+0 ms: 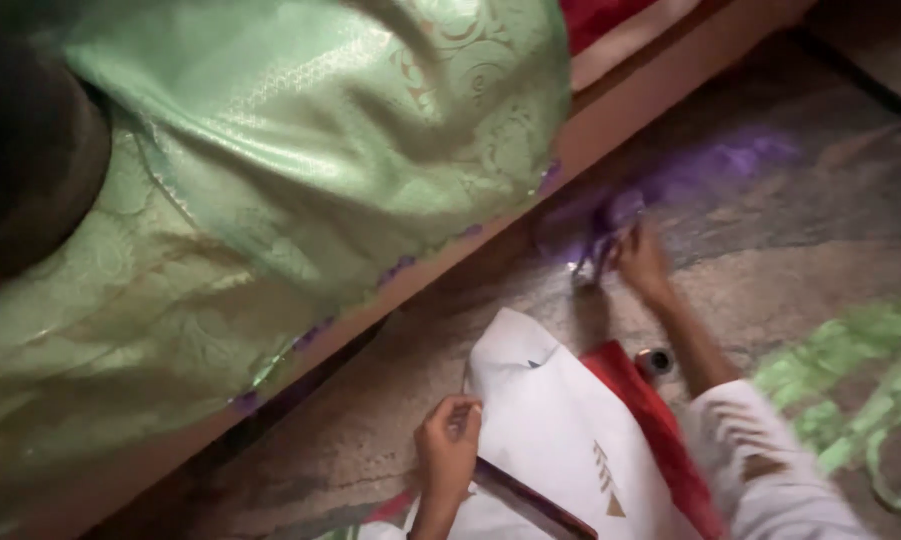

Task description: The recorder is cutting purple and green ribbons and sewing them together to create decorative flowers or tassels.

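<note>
My left hand (448, 447) grips the edge of a white sheet (560, 420) that lies on my lap over a red cloth (660, 420). My right hand (642, 262), at the end of a white sleeve (760, 470), reaches forward to the floor and pinches a bundle of purple threads (670, 180). The threads are blurred and trail off to the upper right. Something small and shiny (577, 270) shows just left of that hand; I cannot tell what it is.
A pale green patterned silk cloth (300, 150) with a purple-trimmed edge lies on a wooden-edged platform (610, 110) at the left. A small round spool (656, 361) sits on the stone floor (800, 250) by my right forearm. Loose green threads (850, 390) lie at the right.
</note>
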